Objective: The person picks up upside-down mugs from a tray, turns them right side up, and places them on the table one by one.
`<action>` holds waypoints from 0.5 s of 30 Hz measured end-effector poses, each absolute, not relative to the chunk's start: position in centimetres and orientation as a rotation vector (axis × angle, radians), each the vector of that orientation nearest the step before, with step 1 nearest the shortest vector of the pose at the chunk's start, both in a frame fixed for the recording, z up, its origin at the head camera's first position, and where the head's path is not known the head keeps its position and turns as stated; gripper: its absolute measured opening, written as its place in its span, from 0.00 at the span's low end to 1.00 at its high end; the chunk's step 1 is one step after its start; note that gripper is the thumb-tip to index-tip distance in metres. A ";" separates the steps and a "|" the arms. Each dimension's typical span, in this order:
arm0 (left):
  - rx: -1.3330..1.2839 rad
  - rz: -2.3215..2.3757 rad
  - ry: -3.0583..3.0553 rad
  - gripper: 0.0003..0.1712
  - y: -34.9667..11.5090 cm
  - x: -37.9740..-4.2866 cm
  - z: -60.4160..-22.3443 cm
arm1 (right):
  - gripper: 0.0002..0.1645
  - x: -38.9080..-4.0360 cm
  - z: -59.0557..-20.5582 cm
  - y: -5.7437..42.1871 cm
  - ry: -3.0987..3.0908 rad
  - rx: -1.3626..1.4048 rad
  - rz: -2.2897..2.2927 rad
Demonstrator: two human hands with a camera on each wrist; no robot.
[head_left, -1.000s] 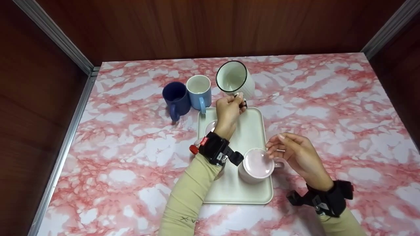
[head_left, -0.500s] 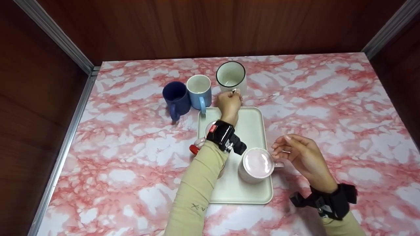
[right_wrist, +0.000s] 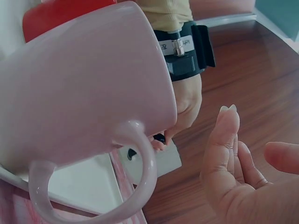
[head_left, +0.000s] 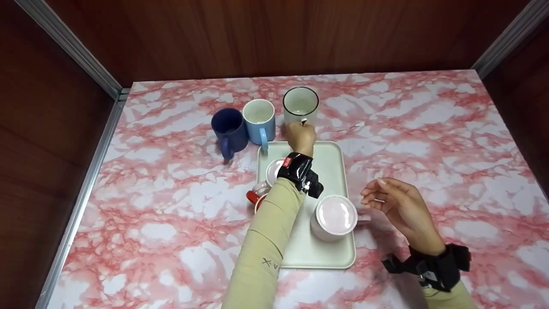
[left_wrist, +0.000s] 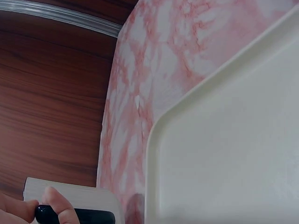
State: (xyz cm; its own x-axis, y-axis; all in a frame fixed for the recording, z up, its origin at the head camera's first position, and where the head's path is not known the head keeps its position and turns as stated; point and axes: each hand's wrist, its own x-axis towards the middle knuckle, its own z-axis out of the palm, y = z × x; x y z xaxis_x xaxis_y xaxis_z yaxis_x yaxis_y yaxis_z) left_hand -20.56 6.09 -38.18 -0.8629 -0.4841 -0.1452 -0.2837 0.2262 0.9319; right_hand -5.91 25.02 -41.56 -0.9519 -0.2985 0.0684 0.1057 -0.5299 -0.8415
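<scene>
My left hand [head_left: 301,138] grips the black handle [left_wrist: 96,216] of a white mug with a black rim [head_left: 300,103]. That mug stands upright on the table, just behind the cream tray [head_left: 329,165]. On the tray's right side a pink mug [head_left: 334,231] appears upside down, its handle pointing right. My right hand [head_left: 405,210] hovers beside that handle, fingers loosely bent and holding nothing; the right wrist view shows them apart from the mug. Partly hidden under my left arm are another pink mug [head_left: 273,172] and a red mug [head_left: 254,197] on the tray's left side.
A light blue mug [head_left: 266,128] and a dark blue mug [head_left: 235,136] stand upright side by side, left of the white mug, handles toward me. Brown wood-look panels [head_left: 274,38] border the pink marbled table [head_left: 163,231] at the back and sides.
The white mug, tilted at first, has come upright and down onto the table with my left hand on its handle. My right hand has drifted slightly right, away from the pink mug.
</scene>
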 end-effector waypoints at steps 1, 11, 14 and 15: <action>0.752 -1.670 -2.340 0.19 6.0 -20.7 -38.4 | 0.14 -5.9 -41.7 25.1 1.398 -0.297 -2.538; 0.778 -1.642 -2.329 0.06 5.7 -24.9 -45.4 | 0.14 -6.3 -42.1 25.4 1.349 -0.260 -2.580; 0.856 -1.625 -2.319 0.05 5.6 -22.4 -41.8 | 0.13 -5.7 -40.1 24.6 1.448 -0.133 -2.585; 0.881 -1.642 -2.335 0.04 5.5 -22.9 -42.4 | 0.12 -5.7 -39.8 24.5 1.465 -0.094 -2.590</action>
State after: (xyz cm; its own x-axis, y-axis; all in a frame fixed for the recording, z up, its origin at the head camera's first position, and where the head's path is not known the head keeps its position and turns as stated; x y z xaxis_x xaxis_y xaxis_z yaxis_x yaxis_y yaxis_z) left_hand -22.86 5.48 -42.36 -0.8152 -0.5426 -0.2026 -0.3743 0.2266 0.8992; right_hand -5.65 24.45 -39.83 -0.9845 -0.1736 -0.0262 0.1119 -0.5054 -0.8556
